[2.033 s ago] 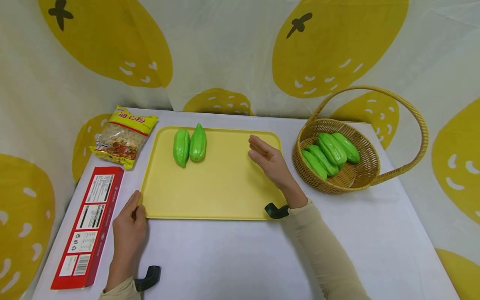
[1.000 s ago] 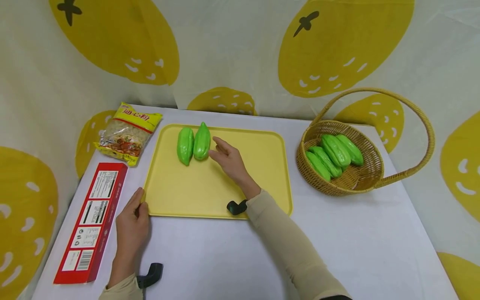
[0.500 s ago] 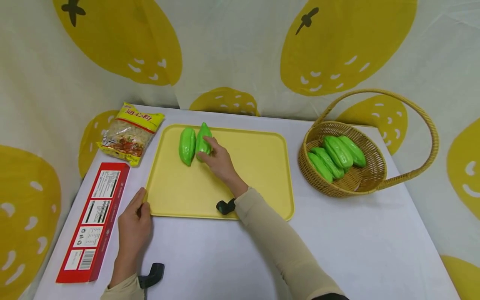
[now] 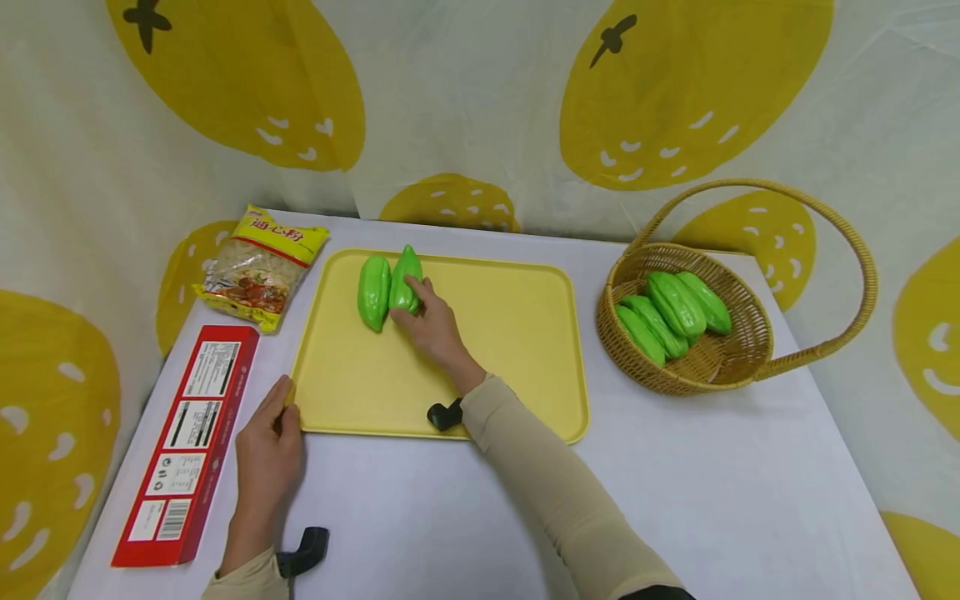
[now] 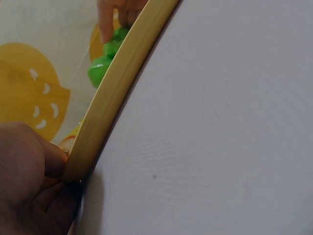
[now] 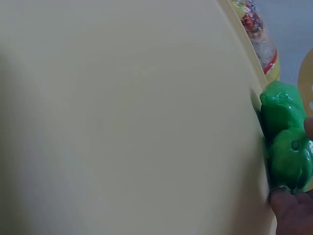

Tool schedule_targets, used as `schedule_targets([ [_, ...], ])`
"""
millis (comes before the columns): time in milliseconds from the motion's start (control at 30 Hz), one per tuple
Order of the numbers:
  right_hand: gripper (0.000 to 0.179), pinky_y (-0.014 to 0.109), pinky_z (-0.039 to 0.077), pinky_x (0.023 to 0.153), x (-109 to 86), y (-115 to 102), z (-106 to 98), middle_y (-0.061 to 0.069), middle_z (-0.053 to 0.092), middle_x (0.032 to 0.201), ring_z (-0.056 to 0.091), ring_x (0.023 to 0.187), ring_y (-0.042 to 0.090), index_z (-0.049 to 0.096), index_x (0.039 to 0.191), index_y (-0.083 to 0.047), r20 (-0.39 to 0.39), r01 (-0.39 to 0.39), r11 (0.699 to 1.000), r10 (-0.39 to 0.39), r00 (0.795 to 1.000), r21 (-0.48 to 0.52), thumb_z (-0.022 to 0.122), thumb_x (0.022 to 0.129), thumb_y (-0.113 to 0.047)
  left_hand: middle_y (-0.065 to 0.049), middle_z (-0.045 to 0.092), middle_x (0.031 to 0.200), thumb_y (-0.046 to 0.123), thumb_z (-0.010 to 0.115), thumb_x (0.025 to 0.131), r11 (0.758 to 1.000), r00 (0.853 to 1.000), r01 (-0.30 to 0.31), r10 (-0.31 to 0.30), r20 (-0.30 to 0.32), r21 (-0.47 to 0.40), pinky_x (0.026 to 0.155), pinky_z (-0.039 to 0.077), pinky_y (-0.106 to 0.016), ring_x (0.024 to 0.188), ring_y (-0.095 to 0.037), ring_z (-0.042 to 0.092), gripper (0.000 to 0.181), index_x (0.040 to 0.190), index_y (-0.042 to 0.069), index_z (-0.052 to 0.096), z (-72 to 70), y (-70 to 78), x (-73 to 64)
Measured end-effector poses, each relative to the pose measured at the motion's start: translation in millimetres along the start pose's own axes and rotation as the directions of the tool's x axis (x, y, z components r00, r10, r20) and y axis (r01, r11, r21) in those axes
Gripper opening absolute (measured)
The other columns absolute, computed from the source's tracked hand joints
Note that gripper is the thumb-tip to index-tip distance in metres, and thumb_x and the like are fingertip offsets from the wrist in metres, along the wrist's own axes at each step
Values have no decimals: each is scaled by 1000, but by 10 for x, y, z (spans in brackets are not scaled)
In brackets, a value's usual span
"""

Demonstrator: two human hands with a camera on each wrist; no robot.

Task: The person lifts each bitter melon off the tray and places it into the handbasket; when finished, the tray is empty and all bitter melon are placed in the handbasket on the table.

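Two glossy green, ridged star fruits lie side by side near the back left of the yellow tray (image 4: pixel 495 367). My right hand (image 4: pixel 438 333) grips the right star fruit (image 4: pixel 405 292), thumb at its near end and fingers over its right side. Beside it lies the left star fruit (image 4: pixel 373 292). In the right wrist view, fingertips show on either side of the held star fruit (image 6: pixel 293 161). At the tray's front left corner, my left hand (image 4: pixel 268 450) holds the rim; the left wrist view shows the tray rim (image 5: pixel 105 105) between its thumb and fingers.
A wicker basket (image 4: pixel 660 379) with a tall handle stands right of the tray, holding several more green star fruits (image 4: pixel 675 304). Left of the tray lie a yellow pasta bag (image 4: pixel 258 271) and a long red box (image 4: pixel 187 446). A patterned cloth hangs behind the table.
My right hand has moved left across the tray from its right side and closed on the right star fruit. The left hand has stayed on the tray's corner.
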State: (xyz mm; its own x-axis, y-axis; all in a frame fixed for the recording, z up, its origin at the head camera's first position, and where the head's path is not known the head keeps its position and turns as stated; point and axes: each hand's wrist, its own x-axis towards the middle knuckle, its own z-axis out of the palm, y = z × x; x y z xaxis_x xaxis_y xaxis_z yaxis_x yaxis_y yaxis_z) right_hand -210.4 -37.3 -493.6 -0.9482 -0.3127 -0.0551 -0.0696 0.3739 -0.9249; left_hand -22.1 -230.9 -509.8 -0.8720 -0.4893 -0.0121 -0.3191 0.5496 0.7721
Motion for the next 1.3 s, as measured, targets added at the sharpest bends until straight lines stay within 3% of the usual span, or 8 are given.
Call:
schedule_targets([
  [200,64,40,34,126,25,34,33,26,24,165,27,156,32,40,158,-17,-1,49,993,-50,999,-111,67,100,-23,-2,45,161,16,49,108,1000,1000,6,-6,5,-2,119,41,-47,151,-21,41,48,155,14,42,-8,16,1],
  [533,63,38,34,126,-27,19,-38,22,31,164,27,156,27,40,158,-17,38,59,994,-55,998,-94,66,101,-25,2,43,162,19,47,109,1000,1000,18,-17,19,-8,119,41,-48,152,-19,39,48,156,18,40,-10,23,-18],
  [1033,63,37,41,121,-140,-80,-182,20,28,166,32,154,25,42,157,-20,50,51,999,-51,997,-2,67,100,-24,1,42,162,18,46,109,1000,1000,20,-20,22,-13,119,41,-48,152,-20,39,48,156,18,39,-6,17,-10],
  [1300,61,32,43,119,-267,-140,-340,17,24,169,34,154,23,44,156,-21,85,57,990,-68,994,129,67,100,-24,1,42,162,19,46,109,1000,1000,22,-21,21,-14,118,41,-48,152,-20,40,47,156,18,40,-10,28,-15],
])
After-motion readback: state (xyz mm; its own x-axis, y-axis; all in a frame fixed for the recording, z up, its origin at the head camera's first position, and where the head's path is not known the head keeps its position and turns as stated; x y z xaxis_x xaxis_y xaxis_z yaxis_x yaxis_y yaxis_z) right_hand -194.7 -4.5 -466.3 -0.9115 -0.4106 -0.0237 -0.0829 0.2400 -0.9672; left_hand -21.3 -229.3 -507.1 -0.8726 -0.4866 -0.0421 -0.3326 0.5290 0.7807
